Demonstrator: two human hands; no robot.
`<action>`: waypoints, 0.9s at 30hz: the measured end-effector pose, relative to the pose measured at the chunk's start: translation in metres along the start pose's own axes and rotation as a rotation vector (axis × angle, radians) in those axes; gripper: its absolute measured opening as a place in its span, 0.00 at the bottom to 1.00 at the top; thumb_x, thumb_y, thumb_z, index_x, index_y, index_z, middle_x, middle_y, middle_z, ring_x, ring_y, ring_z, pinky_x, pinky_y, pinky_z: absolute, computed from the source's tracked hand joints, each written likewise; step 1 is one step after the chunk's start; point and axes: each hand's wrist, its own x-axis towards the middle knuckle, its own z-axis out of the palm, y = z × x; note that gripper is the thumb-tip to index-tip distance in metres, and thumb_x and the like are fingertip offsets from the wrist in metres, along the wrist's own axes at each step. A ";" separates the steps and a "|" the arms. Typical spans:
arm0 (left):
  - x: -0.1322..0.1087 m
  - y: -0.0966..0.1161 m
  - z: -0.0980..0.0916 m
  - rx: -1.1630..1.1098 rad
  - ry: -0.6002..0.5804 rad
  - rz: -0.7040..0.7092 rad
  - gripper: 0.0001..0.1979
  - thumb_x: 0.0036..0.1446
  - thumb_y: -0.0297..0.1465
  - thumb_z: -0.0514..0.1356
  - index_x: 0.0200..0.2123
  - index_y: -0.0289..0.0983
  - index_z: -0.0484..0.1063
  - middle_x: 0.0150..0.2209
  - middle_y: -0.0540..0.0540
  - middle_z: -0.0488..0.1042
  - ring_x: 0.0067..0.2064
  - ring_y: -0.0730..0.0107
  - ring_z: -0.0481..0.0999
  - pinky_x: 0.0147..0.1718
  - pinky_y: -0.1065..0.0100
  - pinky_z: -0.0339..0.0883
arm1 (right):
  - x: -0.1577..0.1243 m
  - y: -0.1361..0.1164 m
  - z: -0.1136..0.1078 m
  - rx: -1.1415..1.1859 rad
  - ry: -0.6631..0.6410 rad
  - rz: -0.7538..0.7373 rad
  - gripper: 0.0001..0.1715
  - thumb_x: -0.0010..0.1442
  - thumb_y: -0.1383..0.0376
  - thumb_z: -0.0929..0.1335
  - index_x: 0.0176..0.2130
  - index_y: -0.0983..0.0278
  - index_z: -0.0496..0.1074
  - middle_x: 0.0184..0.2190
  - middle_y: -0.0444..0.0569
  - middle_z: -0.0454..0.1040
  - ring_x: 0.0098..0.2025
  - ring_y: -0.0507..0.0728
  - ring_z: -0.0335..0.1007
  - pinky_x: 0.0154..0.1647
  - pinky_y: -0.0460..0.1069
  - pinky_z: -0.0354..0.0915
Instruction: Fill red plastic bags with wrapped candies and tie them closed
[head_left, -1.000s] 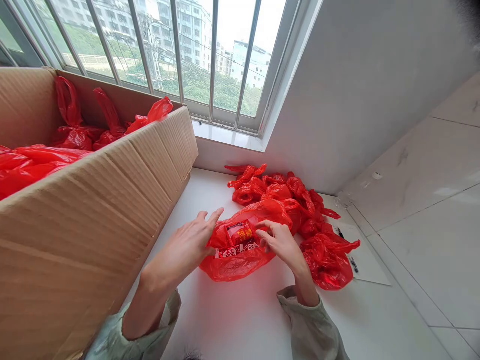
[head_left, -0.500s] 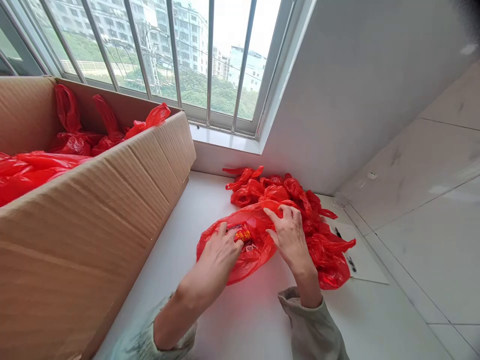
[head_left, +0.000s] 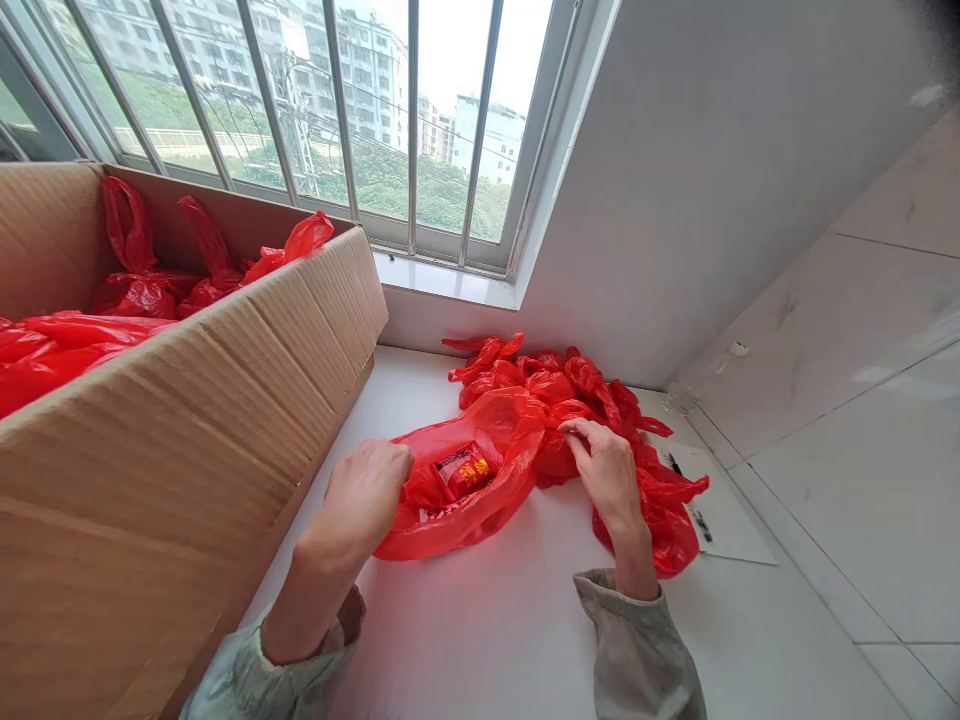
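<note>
A thin red plastic bag (head_left: pixel 491 515) lies wide open on the white tabletop. Inside it rests a small red packet (head_left: pixel 463 470) with yellow and dark print, and some white lettering shows below it. My left hand (head_left: pixel 367 492) is closed at the bag's left edge; its fingertips are hidden from me. At the other end, my right hand (head_left: pixel 606 468) pinches the gathered red plastic between thumb and fingers. Just behind and to the right of that hand is a heap of knotted red bags (head_left: pixel 551 385).
A tall cardboard box (head_left: pixel 247 410) with more tied red bags (head_left: pixel 142 290) in it stands on the left. Behind are a barred window (head_left: pixel 411 130) and a wall. At right, a white sheet (head_left: pixel 731 520) with a black pen (head_left: pixel 703 526) lies by the tiled wall.
My left hand has drawn left from over the packet to the bag's edge and closed. My right hand has moved slightly right, stretching the bag, and the packet now shows more fully.
</note>
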 end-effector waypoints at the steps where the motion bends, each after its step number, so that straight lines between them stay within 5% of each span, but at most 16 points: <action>1: -0.001 0.002 -0.002 -0.018 0.004 0.025 0.15 0.53 0.19 0.49 0.21 0.36 0.71 0.24 0.44 0.71 0.28 0.64 0.69 0.27 0.66 0.55 | 0.000 -0.001 0.001 0.109 0.033 -0.001 0.15 0.66 0.66 0.61 0.45 0.61 0.75 0.40 0.50 0.77 0.41 0.58 0.72 0.45 0.53 0.67; 6: -0.010 0.015 -0.014 -0.308 0.180 0.251 0.17 0.59 0.22 0.48 0.36 0.40 0.77 0.34 0.48 0.76 0.35 0.67 0.73 0.32 0.69 0.63 | 0.000 -0.013 0.003 0.294 0.111 -0.092 0.26 0.64 0.69 0.61 0.60 0.60 0.65 0.52 0.54 0.68 0.47 0.57 0.70 0.49 0.53 0.69; 11: -0.018 0.015 -0.023 -0.472 0.281 0.261 0.12 0.63 0.28 0.52 0.41 0.42 0.76 0.39 0.50 0.75 0.36 0.73 0.73 0.36 0.72 0.64 | 0.003 -0.028 0.007 0.126 -0.013 -0.181 0.35 0.63 0.74 0.58 0.66 0.53 0.57 0.55 0.53 0.62 0.44 0.54 0.70 0.46 0.51 0.69; 17: -0.021 0.012 -0.030 -0.485 0.308 0.300 0.09 0.63 0.33 0.54 0.35 0.42 0.75 0.42 0.50 0.71 0.41 0.69 0.72 0.39 0.68 0.63 | 0.028 -0.036 -0.003 -0.134 -0.145 -0.256 0.19 0.62 0.75 0.62 0.42 0.60 0.78 0.38 0.51 0.76 0.40 0.58 0.73 0.39 0.49 0.68; 21: -0.023 0.011 -0.039 -0.517 0.414 0.171 0.09 0.59 0.32 0.53 0.35 0.41 0.74 0.41 0.47 0.69 0.41 0.63 0.70 0.38 0.63 0.63 | 0.040 -0.053 -0.039 0.247 0.129 -0.276 0.13 0.64 0.69 0.64 0.39 0.60 0.78 0.39 0.46 0.79 0.40 0.54 0.75 0.43 0.47 0.69; 23: -0.025 0.009 -0.042 -0.651 0.465 0.133 0.07 0.56 0.31 0.53 0.30 0.40 0.71 0.37 0.48 0.67 0.38 0.64 0.68 0.35 0.63 0.61 | 0.043 -0.064 -0.056 0.372 0.254 -0.270 0.11 0.63 0.67 0.65 0.38 0.60 0.78 0.38 0.46 0.79 0.39 0.54 0.75 0.42 0.47 0.69; 27: -0.028 0.004 -0.044 -1.213 0.435 0.224 0.08 0.50 0.28 0.53 0.20 0.39 0.64 0.31 0.48 0.62 0.41 0.64 0.64 0.33 0.66 0.63 | 0.039 -0.074 -0.074 0.423 0.189 -0.290 0.11 0.60 0.68 0.66 0.36 0.60 0.79 0.35 0.44 0.80 0.37 0.53 0.76 0.42 0.47 0.69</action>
